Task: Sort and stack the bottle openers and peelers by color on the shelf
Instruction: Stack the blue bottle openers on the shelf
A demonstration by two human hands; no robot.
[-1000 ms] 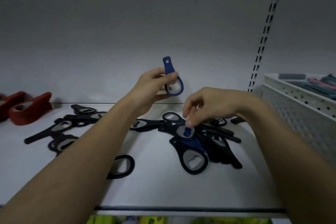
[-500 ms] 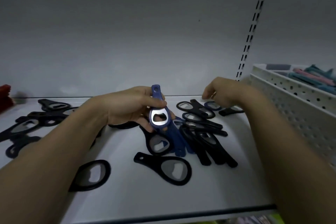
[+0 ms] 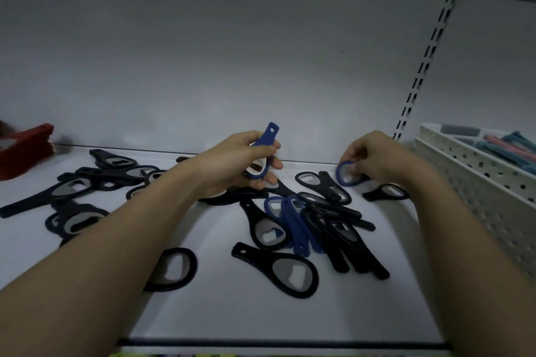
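Both grips hold: left hand (image 3: 246,162) and right hand (image 3: 374,159) each pinch a blue opener (image 3: 262,151); I judge the right's edge-pinched one (image 3: 346,174) may slip into the mid-frame black pile (image 3: 333,226).

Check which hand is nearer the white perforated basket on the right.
Right. The right hand holds a blue opener just left of the basket. The left hand grips another blue opener near the shelf's middle, farther away.

Single head view, close, looking forward-down onto shelf (image 3: 261,316) surface.
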